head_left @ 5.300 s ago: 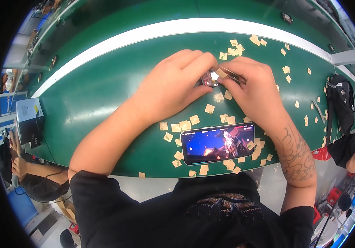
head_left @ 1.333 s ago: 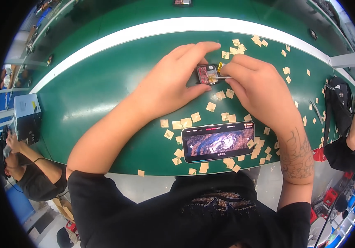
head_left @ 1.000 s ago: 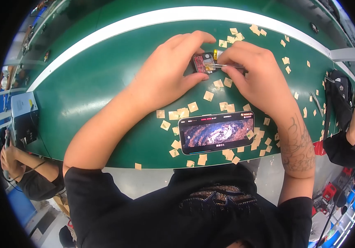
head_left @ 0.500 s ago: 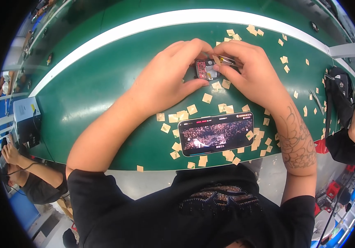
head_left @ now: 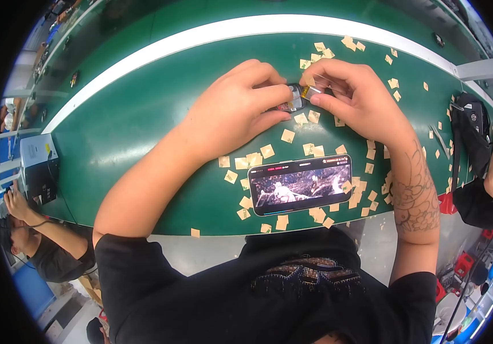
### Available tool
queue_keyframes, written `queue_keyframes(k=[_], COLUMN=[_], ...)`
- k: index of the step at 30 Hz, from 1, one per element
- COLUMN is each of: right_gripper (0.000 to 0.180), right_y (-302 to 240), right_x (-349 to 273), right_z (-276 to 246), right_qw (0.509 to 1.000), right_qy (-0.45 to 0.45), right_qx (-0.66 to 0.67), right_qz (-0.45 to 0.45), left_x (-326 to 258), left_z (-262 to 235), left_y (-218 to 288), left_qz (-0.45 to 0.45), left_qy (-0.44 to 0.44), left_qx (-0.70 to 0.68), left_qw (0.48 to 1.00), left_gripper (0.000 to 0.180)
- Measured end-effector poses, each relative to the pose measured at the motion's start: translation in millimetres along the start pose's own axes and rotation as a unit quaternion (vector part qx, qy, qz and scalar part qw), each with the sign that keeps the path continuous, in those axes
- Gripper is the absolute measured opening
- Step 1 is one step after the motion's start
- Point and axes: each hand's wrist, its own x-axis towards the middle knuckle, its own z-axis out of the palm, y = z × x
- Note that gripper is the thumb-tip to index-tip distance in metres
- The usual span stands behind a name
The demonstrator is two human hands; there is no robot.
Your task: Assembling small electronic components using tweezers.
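Observation:
My left hand (head_left: 235, 97) is closed on a small dark device (head_left: 298, 98) with an open casing. Its fingers cover much of the device, where some circuit board shows. Beside the device's right edge, my right hand (head_left: 352, 94) pinches a small silver battery (head_left: 315, 93) with a yellow end. A tan paper square (head_left: 310, 81) is near the battery, by the fingers of that hand. Several more tan squares (head_left: 287, 136) lie on the green table (head_left: 109, 120) under and around both hands.
A phone (head_left: 300, 198) playing a video lies close to my body, with tan squares around it. Tweezers (head_left: 440, 140) and a black bag (head_left: 471, 120) lie at the right. A box (head_left: 38, 166) stands at the left edge. Other people sit at both sides.
My right hand has shifted slightly right, and the silver battery now shows between its fingers. My left fingers have come over the device, covering most of its red board.

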Motion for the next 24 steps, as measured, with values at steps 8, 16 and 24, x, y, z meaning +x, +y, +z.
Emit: queue_keyframes(k=[8,16,24], right_gripper=[0.029,0.024,0.022], right_y=[5.2,-1.8,-12.0], right_x=[-3.6,-3.6,-3.1], right_z=[1.2,-0.1,0.8], right_qw=[0.998,0.999,0.993], right_qy=[0.007,0.016,0.008], right_qx=[0.062,0.012,-0.11], right_qz=[0.002,0.032,-0.045], left_x=[1.2,-0.3,-0.7], left_z=[-2.9,-0.8,-0.4], left_y=[7.1,1.3,1.2], left_qz=[-0.025,0.005,0.01], left_qy=[0.005,0.006,0.006], left_qx=[-0.006,-0.009,-0.005], left_qw=[1.0,1.0,1.0], left_gripper=[0.036,0.036,0.035])
